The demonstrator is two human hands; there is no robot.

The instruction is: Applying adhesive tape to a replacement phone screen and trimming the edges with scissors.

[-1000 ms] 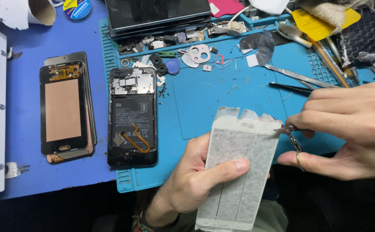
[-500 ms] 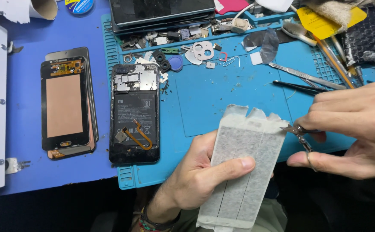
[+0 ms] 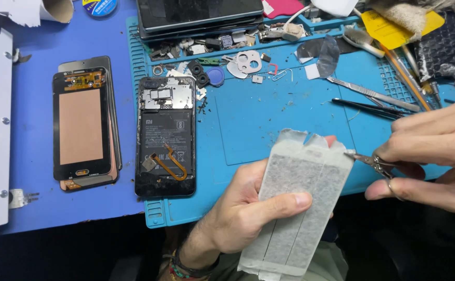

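Shifted slightly toward 4 o'clock since half a second ago: grey strip sheet (image 3: 295, 200), gripped by left hand (image 3: 248, 205), thumb across its front. At 3 o'clock, right hand (image 3: 435, 156) closed around small scissors (image 3: 376, 162), tips touching sheet's upper right edge. Unmoved at 9 o'clock: opened phone (image 3: 166, 136) on teal mat (image 3: 269, 114), screen panels (image 3: 84, 125) on blue surface beyond. Yellow label (image 3: 394, 26) at 1 o'clock, round blue sticker (image 3: 100, 6) at 11 o'clock, tweezers (image 3: 368, 106) near 2 o'clock.

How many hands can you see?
2. The left hand holds a white rectangular sheet of tape strips; the right hand holds small metal scissors at its top right edge.
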